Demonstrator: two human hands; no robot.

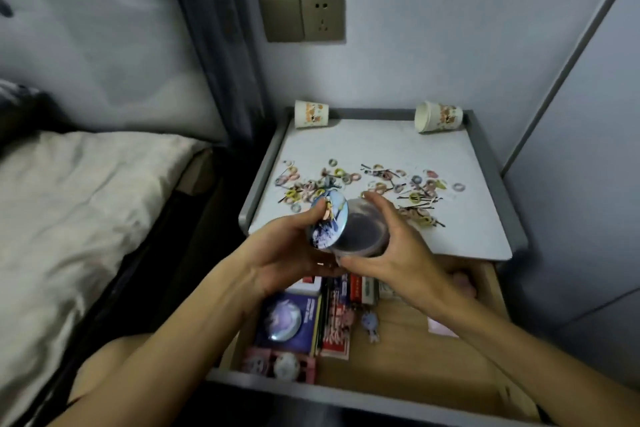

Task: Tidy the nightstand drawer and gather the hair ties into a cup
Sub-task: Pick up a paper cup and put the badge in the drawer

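Left hand [284, 253] fingers [300, 219] curled round a picture badge [329, 218], right hand [398, 250] fingers [384, 210] gripping a clear tub [363, 236] against it, hair ties [346, 180] strewn on tabletop [381, 142] beyond, drawer [415, 357] open beneath.

Hands: two, left hand [287, 248] and right hand [394, 250], side by side.
Paper cups: two, both well beyond the hands. Cup A [311, 114] is past the left hand; cup B [439, 117] is past the right hand, on its side.
Hair ties [341, 176]: dozens, too blurred for an exact tally, strewn on the tabletop [381, 142] just beyond the hands.
Black hairpins [420, 199]: several, uncountable.
Round badges: two — held badge [329, 218] in the left hand, drawer badge [281, 319] below it.
Clear tub [363, 230]: one, in the right hand.
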